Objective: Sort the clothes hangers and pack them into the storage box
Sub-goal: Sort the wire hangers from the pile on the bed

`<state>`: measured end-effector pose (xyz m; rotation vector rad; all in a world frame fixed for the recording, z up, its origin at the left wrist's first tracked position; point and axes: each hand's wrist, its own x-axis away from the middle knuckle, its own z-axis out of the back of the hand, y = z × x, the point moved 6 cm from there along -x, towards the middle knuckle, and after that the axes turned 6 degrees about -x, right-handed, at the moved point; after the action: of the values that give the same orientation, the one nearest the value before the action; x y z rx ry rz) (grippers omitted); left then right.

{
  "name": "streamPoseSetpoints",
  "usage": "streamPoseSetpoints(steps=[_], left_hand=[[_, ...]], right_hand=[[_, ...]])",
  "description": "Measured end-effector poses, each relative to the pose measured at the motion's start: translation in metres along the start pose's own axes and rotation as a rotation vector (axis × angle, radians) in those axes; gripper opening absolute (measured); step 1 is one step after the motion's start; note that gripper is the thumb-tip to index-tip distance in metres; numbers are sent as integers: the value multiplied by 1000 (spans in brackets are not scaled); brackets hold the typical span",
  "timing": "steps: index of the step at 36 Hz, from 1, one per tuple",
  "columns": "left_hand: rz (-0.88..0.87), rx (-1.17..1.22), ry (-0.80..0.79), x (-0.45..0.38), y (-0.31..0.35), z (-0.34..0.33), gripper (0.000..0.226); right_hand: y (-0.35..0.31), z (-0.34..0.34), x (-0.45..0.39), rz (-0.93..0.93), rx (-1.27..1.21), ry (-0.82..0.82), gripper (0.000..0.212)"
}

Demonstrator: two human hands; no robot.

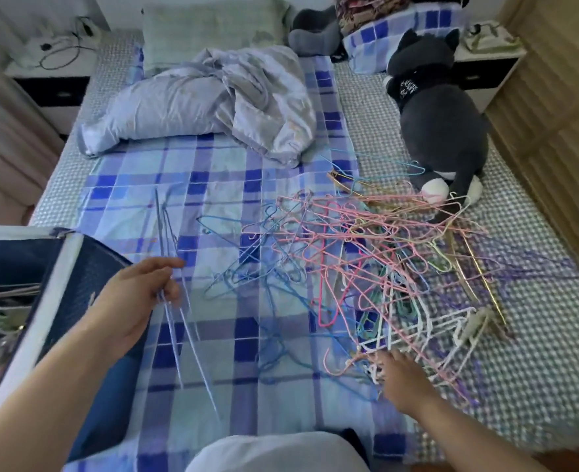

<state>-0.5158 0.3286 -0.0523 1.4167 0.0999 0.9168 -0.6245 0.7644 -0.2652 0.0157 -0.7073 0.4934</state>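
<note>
A tangled pile of wire clothes hangers in pink, blue, white, purple and gold lies on the bed's right half. My left hand grips a bunch of light-blue hangers held upright over the plaid sheet, beside the storage box. My right hand reaches into the near edge of the pile, its fingers on white and pink hangers; whether they curl round one is hidden. The dark-blue fabric storage box stands open at the left, with several hangers inside.
A crumpled grey quilt lies at the bed's middle back. A grey plush cat sits against the pile's far right. Nightstands flank the bed. A wooden wardrobe lines the right side.
</note>
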Motion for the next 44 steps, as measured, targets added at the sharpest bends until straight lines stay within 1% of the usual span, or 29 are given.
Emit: streamPoseSetpoints(steps=[2,4,7,9,11,13,14,15,16,18,20,22,24,26,28,30,34,36,38,40,41,42,44], left_hand=[[-11,-95,63,9,-12,1,24],[11,-169,118,17,-26,1,26],[59,-204,151,30,-47,0,26],[87,-213,166,37,-56,0,26],[108,-195,174,42,-60,0,25],[116,-182,173,46,-62,0,25],[114,-173,172,47,-61,-1,24],[110,-160,167,48,-60,-2,24],[107,-147,159,48,-59,-3,24],[95,-117,139,51,-54,-7,24],[80,-95,127,51,-49,-11,23],[62,-73,107,50,-43,-14,23],[49,-68,78,49,-39,-14,23],[45,-82,56,48,-36,-15,24],[35,-96,44,49,-34,-14,25],[29,-126,38,52,-33,-12,25],[29,-128,62,60,-33,-5,25],[32,-114,74,63,-33,0,24],[40,-88,75,64,-37,7,23],[58,-57,74,65,-41,13,24],[65,-41,74,66,-44,15,24],[70,-24,76,67,-46,17,25],[69,0,89,69,-47,20,24]], right_hand=[[-3,-2,-9,6,3,14,66],[-12,-7,-19,46,-36,-10,74],[-28,-7,-30,82,-45,-27,82],[-32,-4,-35,58,-63,12,82],[-32,-2,-38,23,-140,50,73],[-29,8,-38,-3,-263,121,58],[-28,18,-36,-11,-301,174,48],[-25,30,-33,-16,-326,231,42],[-22,42,-30,-21,-340,300,41],[-10,68,-23,-91,-514,420,35],[5,88,-23,-168,-741,479,36],[16,103,-26,-214,-901,483,34],[27,108,-32,-280,-1055,448,31],[36,102,-40,-361,-1191,413,28],[36,94,-47,-417,-1215,411,28],[31,87,-50,-459,-1235,442,27],[5,81,-51,-431,-1390,580,27],[-6,71,-50,-451,-1612,653,27],[-13,59,-45,-512,-1907,701,23],[-21,49,-42,-533,-2231,678,15],[-25,46,-41,-515,-2345,640,13],[-29,44,-39,-484,-2424,595,13],[-32,39,-38,-446,-2444,527,19]])
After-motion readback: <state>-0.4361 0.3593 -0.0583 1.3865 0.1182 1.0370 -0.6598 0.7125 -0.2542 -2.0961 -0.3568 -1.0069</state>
